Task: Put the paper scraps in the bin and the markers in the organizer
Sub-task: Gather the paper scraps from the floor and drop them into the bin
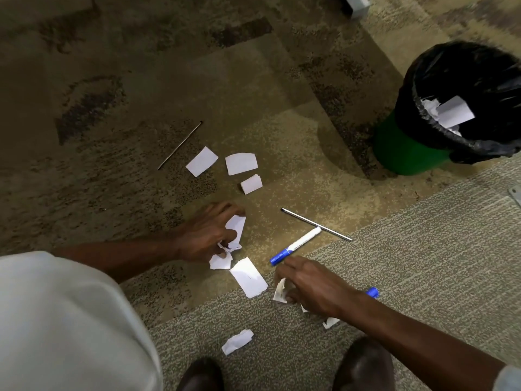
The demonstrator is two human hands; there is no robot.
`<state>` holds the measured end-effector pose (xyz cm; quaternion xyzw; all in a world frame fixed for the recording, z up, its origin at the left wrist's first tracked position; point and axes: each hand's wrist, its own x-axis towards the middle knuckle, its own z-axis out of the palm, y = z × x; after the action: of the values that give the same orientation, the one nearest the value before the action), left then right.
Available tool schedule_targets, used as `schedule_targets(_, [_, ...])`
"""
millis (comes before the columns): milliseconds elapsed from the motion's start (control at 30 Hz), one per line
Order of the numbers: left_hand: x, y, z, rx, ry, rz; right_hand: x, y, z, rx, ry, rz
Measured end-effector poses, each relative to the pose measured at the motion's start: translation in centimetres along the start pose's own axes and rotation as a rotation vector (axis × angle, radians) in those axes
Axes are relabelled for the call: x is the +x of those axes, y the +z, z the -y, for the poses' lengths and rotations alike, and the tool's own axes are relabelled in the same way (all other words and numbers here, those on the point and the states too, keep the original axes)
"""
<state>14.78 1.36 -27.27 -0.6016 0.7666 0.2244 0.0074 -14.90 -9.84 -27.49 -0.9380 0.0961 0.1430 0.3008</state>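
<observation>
White paper scraps lie scattered on the carpet; three flat ones (241,163) sit further out, one larger piece (248,276) lies between my hands, and a crumpled one (237,341) is near my shoes. My left hand (207,235) is closed around several scraps (236,225). My right hand (313,286) grips a crumpled scrap (280,290). A white marker with a blue cap (294,246) lies just above my right hand. A second blue marker (372,292) peeks out behind my right wrist. The green bin (406,148) with a black liner stands at the right and holds paper.
Two thin metal rods lie on the carpet, one (180,144) at the left of the scraps and one (316,224) touching the marker's tip. My two dark shoes (363,365) are at the bottom edge. A grey object (356,5) sits at the top.
</observation>
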Motion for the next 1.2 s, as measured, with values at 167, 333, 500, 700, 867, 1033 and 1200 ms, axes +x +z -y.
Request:
schedule_targets(167, [-0.2,0.7,0.1,-0.038,-0.064,-0.018,0.2,0.4,0.1,-0.023,0.005,-0.015])
schedule_targets(333, [0.2,2.4,0.1,-0.255,-0.207,-0.111,0.8,0.5,0.5,0.022,0.015,-0.055])
schedule_targets(500, [-0.2,2.1,-0.7,-0.117,-0.125,-0.063,2.0,0.2,1.6,0.068,0.022,-0.106])
schedule_targets(700, [-0.4,2.4,-1.2,0.003,-0.189,-0.110,4.2,0.3,2.6,-0.077,-0.130,-0.028])
schedule_targets(867, [0.3,1.2,0.3,-0.012,-0.074,0.057,5.3,0.7,2.9,-0.217,-0.230,0.044])
schedule_targets(1033, [0.5,1.2,0.8,0.011,0.019,0.047,5.4,1.0,3.1,-0.266,-0.226,0.054])
schedule_targets(1200, [0.5,0.7,0.7,0.053,0.042,0.061,5.8,0.7,3.3,-0.282,-0.207,0.043])
